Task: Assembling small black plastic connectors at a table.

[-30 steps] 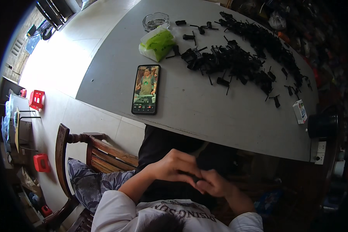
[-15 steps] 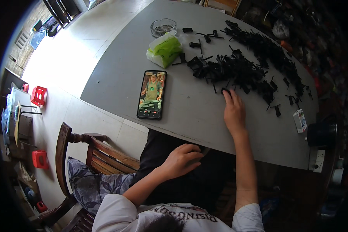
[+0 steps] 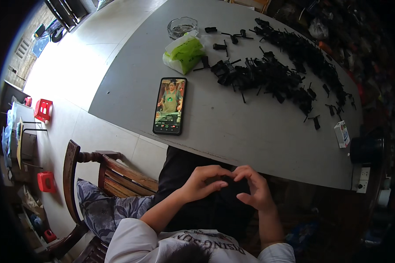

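We have the black parts [image 3: 267, 76] in two heaps to the right of the phone [image 3: 170, 106], with the bag [image 3: 184, 52] just beyond it. Our left hand [image 3: 206, 183] and right hand [image 3: 255, 188] are nearer us than the phone and to its right, fingers curled, fingertips close together; we cannot tell whether either grips anything.

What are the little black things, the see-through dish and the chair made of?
The little black things look like dull plastic, evenly black, though they're too small to be sure. The see-through dish seems to be shiny glass: clear, with angled sides. The chair looks like varnished wood, brown with glossy slats.
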`<state>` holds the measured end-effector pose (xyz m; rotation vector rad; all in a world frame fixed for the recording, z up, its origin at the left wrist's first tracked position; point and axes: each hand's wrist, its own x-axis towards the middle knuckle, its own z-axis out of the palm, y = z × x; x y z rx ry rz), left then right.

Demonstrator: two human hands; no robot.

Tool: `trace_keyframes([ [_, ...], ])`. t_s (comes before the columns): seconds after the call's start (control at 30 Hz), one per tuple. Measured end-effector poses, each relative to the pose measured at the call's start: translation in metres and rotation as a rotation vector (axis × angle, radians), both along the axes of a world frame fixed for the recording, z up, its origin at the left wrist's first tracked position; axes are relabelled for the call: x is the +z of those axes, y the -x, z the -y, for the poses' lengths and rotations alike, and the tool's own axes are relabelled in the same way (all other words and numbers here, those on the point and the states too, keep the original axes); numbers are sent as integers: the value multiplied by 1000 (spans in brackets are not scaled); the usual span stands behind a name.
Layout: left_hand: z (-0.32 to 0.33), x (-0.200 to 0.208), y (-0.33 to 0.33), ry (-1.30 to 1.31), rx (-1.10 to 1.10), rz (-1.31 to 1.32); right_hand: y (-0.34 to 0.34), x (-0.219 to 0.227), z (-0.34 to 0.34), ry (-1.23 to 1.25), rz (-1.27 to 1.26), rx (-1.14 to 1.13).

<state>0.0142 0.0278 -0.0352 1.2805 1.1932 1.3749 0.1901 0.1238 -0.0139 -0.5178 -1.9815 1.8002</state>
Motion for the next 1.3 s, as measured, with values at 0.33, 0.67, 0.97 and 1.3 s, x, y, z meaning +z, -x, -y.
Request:
trace_keyframes([
  [0.33, 9, 15, -3, -184, -108, -173, 0, -4, 20, 591, -35, -18],
  [0.67, 8, 18, -12, -276, 66, -371, 5, -29, 33, 1011, -447, -169],
  [0.97, 9, 11, 0, -340, -23, -175, 9, -3, 35, 1061, -221, -15],
  [1.3, 12, 21, 1, -217, -79, -205, -5, -10, 43, 737, -81, 28],
])
